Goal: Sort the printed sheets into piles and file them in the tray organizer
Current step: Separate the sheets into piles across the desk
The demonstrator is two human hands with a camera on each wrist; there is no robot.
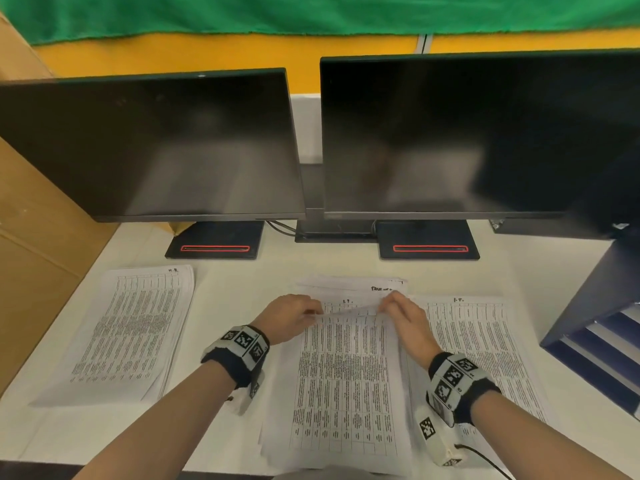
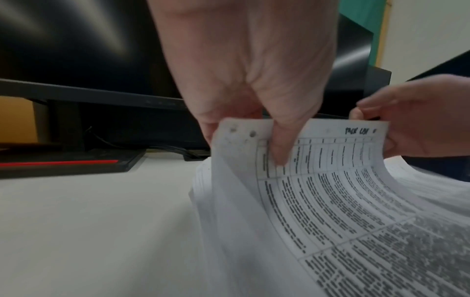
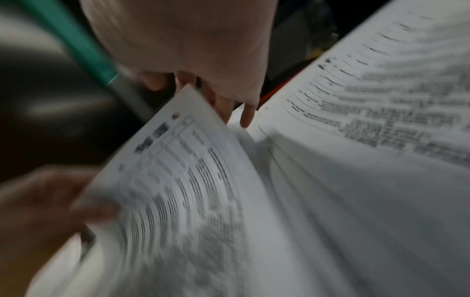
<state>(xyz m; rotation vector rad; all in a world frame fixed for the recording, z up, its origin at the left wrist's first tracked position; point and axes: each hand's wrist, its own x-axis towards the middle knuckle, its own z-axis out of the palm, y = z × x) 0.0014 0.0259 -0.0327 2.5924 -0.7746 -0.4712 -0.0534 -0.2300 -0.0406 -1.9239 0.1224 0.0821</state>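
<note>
Three lots of printed sheets lie on the white desk (image 1: 242, 271): a left pile (image 1: 131, 330), a right pile (image 1: 478, 341), and a thick middle stack (image 1: 343, 393) in front of me. My left hand (image 1: 294, 318) pinches the far left corner of the top sheet (image 2: 318, 160) of the middle stack, thumb on its printed face. My right hand (image 1: 403, 315) pinches the far right corner of the same sheet. The sheet's far edge is lifted and curls up off the stack (image 3: 178, 170). The dark blue tray organizer (image 1: 602, 323) stands at the right edge.
Two dark monitors (image 1: 156, 143) (image 1: 467, 133) stand side by side at the back, their black bases (image 1: 216, 240) on the desk just beyond the sheets. A cardboard box (image 1: 31, 254) flanks the left side. A thin cable (image 1: 485, 459) trails from my right wrist.
</note>
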